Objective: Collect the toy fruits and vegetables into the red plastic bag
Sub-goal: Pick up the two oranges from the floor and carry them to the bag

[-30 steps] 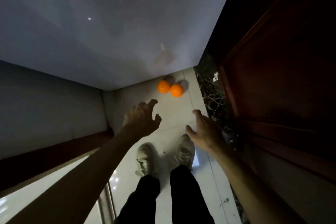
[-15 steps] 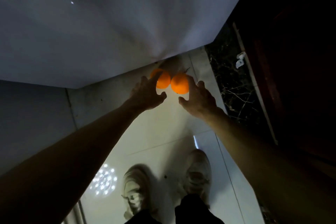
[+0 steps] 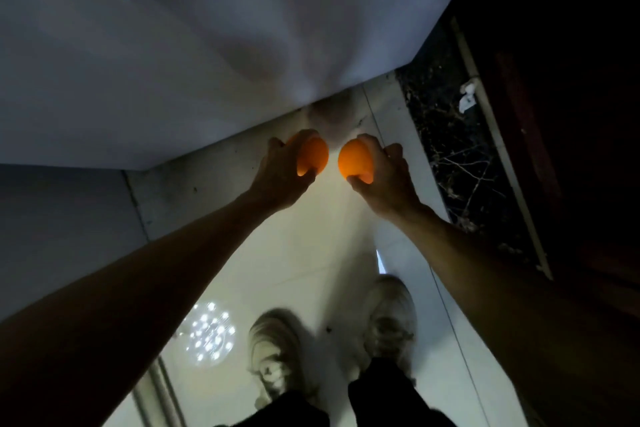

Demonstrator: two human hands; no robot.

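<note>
Underfoot, two pale shoes (image 3: pixel 273 354) are standing on glossy floor (image 3: pixel 277 253) tiles, with open room ahead. The left hand (image 3: pixel 277 180) and right hand (image 3: pixel 384 184) are each gripping one toy orange in curled fingers (image 3: pixel 277 149). The left orange (image 3: pixel 313 158) and right orange (image 3: pixel 353 159) are sitting slightly apart near the base of the white wall (image 3: pixel 207 62). A dark stone strip (image 3: pixel 446 135) and a wooden door (image 3: pixel 571 114) are edging the right.
</note>
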